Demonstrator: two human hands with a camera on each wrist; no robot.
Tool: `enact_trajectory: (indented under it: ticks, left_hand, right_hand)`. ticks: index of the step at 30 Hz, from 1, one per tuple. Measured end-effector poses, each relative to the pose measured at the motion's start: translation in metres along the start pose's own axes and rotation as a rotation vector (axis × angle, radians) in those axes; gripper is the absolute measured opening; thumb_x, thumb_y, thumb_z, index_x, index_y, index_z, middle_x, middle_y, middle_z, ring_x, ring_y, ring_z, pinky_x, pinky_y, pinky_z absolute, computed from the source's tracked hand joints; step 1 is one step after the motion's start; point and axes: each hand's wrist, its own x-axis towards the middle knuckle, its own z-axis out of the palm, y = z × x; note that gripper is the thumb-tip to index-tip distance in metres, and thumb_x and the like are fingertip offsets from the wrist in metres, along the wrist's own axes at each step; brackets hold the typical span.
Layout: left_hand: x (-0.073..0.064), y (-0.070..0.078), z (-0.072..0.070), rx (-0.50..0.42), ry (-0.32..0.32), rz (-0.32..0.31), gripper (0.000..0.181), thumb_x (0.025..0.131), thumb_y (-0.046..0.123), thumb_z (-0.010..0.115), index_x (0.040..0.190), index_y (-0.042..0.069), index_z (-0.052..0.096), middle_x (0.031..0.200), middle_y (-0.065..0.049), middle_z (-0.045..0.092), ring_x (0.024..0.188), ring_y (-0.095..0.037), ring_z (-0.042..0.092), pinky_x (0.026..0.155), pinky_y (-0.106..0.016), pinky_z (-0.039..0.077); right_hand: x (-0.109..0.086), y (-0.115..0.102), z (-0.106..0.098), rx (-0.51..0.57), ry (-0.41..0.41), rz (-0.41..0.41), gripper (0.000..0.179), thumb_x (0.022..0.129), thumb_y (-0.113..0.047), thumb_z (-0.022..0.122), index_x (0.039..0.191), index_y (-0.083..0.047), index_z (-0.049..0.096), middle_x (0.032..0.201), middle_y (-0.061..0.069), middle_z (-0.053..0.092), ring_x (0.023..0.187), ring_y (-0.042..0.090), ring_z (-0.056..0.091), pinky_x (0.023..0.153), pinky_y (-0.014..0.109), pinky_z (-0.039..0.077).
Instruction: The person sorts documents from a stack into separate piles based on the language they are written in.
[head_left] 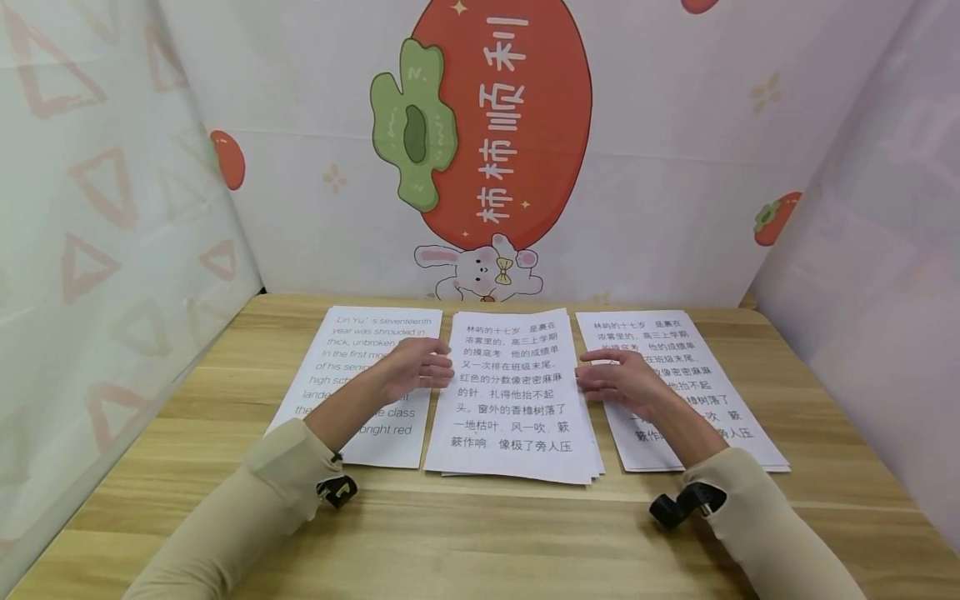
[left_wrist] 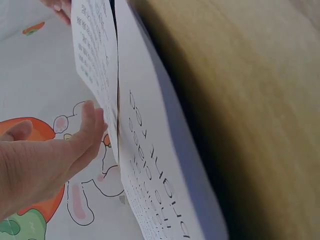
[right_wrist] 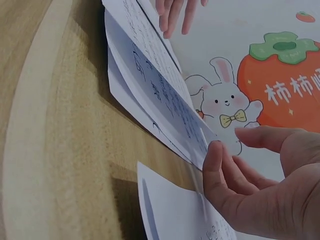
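Note:
Three stacks of printed paper lie side by side on the table. English text covers the left stack; Chinese text covers the middle stack and the right stack. My left hand hovers over the left stack, fingertips close to the middle stack's left edge. Over the right stack, my right hand has loosely bent fingers by the middle stack's right edge. In the right wrist view the right fingertips overlap that edge; contact is unclear. Neither hand pinches paper. The middle stack's sheets are slightly fanned.
The wooden table extends in front of the stacks. Behind it hangs a white backdrop with a large red persimmon and a rabbit. Pale curtains stand on both sides. Each sleeve carries a black wrist device.

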Motion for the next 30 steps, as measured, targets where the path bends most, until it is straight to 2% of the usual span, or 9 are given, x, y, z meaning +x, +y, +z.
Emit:
enact_trajectory:
  ticks: [6, 11, 16, 23, 30]
  left_hand:
    - [-0.001, -0.002, 0.001, 0.045, -0.038, 0.000, 0.052, 0.106, 0.019, 0.049, 0.150, -0.010, 0.041, 0.149, -0.035, 0.047, 0.134, -0.046, 0.054, 0.110, -0.049, 0.051]
    - [-0.002, -0.001, 0.002, 0.089, -0.060, 0.008, 0.053, 0.108, 0.022, 0.047, 0.151, -0.008, 0.040, 0.149, -0.033, 0.048, 0.133, -0.043, 0.055, 0.111, -0.048, 0.051]
    - [0.001, 0.000, 0.002, 0.123, -0.039, 0.012, 0.053, 0.109, 0.025, 0.046, 0.150, -0.009, 0.041, 0.149, -0.031, 0.049, 0.132, -0.041, 0.056, 0.110, -0.047, 0.051]
    - [0.008, 0.000, 0.004, 0.140, 0.006, 0.017, 0.052, 0.109, 0.023, 0.045, 0.150, -0.009, 0.040, 0.148, -0.029, 0.047, 0.132, -0.040, 0.054, 0.111, -0.045, 0.050]
    - [0.014, 0.001, 0.008, 0.145, 0.057, 0.009, 0.054, 0.103, 0.015, 0.054, 0.151, -0.006, 0.040, 0.146, -0.027, 0.047, 0.132, -0.038, 0.053, 0.112, -0.044, 0.049]
  right_hand:
    - [0.005, 0.001, 0.009, -0.025, 0.028, -0.031, 0.053, 0.098, -0.005, 0.069, 0.145, 0.010, 0.049, 0.095, 0.004, 0.074, 0.084, 0.011, 0.071, 0.081, 0.028, 0.064]
    - [0.009, 0.001, 0.018, -0.036, 0.065, -0.037, 0.051, 0.095, 0.001, 0.070, 0.142, 0.011, 0.051, 0.091, 0.004, 0.073, 0.076, 0.010, 0.070, 0.072, 0.025, 0.063]
    - [0.009, -0.001, 0.019, -0.063, 0.090, -0.022, 0.050, 0.095, 0.002, 0.069, 0.141, 0.011, 0.051, 0.097, 0.007, 0.072, 0.076, 0.010, 0.069, 0.070, 0.023, 0.062]
    - [0.004, -0.002, 0.012, -0.099, 0.031, -0.078, 0.042, 0.098, 0.003, 0.065, 0.137, 0.015, 0.053, 0.112, 0.012, 0.068, 0.089, 0.011, 0.065, 0.077, 0.023, 0.060]
    - [-0.001, -0.003, 0.003, -0.114, -0.002, -0.114, 0.036, 0.100, 0.003, 0.062, 0.133, 0.013, 0.054, 0.112, 0.010, 0.066, 0.093, 0.014, 0.065, 0.084, 0.024, 0.061]
